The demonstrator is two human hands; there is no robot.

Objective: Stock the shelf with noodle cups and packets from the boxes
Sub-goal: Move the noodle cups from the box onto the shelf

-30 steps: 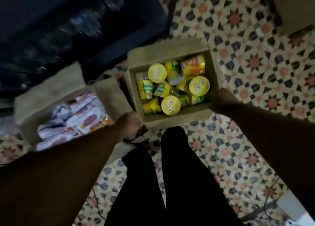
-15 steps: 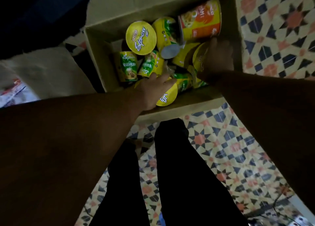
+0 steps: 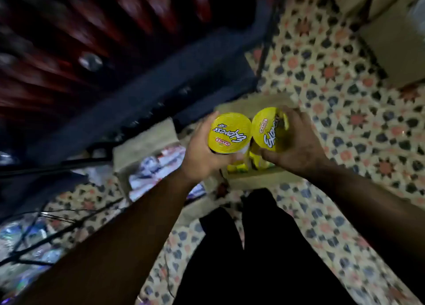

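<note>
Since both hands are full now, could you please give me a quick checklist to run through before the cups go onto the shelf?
1. Left hand has a firm grip on its noodle cup: ok, fingers curl round the side.
2. Right hand has a firm grip on the second cup: ok, fingers wrap over its rim.
3. Lids sealed on both cups: ok, both yellow lids look flat and closed.
4. Cups clear of the cup box: ok, both are held above it.
5. Free space on the shelf: cannot tell, it is dark and blurred.
6. Footing clear of the packet box on the left: ok, the legs stand beside it.
</note>
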